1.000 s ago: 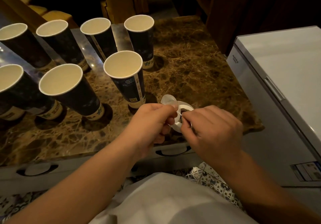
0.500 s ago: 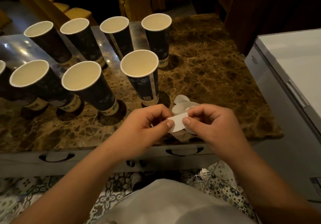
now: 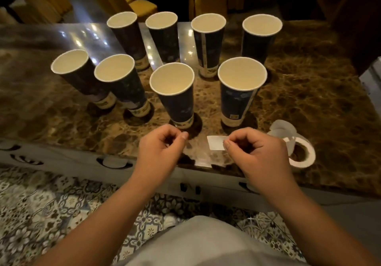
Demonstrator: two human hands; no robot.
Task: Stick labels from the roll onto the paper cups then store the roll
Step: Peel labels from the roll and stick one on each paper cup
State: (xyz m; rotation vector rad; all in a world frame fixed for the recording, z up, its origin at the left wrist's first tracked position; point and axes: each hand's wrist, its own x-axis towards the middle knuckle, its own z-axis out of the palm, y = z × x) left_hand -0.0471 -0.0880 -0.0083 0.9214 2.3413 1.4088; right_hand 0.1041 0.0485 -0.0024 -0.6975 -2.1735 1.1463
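Label white, rectangular, pinched by right hand; left hand curled, empty.

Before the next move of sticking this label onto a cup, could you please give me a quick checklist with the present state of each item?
1. Label free of the roll: ok, pinched by the right hand.
2. Label roll out of the way: ok, lying on the table, right of that hand.
3. Left hand free to steady a cup: ok, curled, appears to hold nothing.
4. Nearest cups upright: ok.
5. Adhesive side facing the cup: cannot tell.
6. Which cups already carry labels: cannot tell.
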